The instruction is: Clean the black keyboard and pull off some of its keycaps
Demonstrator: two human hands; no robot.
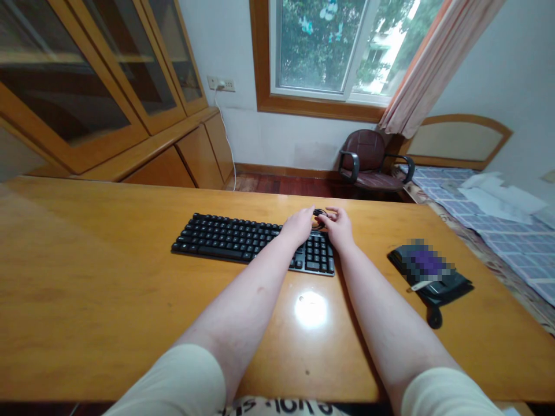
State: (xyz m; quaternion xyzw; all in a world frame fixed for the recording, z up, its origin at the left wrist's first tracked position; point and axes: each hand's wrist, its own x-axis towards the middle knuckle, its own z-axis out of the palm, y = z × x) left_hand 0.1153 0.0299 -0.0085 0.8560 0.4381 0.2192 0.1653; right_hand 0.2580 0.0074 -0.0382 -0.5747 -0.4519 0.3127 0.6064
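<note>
A black keyboard (229,237) with a number pad lies flat on the wooden table, slightly turned. Just beyond its top right corner is a small coil of black cable (319,212). My left hand (298,225) reaches over the number pad side, its fingers closed at the coil's left edge. From the other side, my right hand (340,227) pinches the coil between thumb and curved fingers. Parts of the coil are hidden by the fingers.
Right of the keyboard lies a black pouch-like package (446,286), partly blurred out, with a pale strip (427,283) and a small black rounded thing (434,316) beside it. Beyond the table (87,277) stand an office chair (368,156), a bed (498,225) and a glass-fronted cabinet (143,124).
</note>
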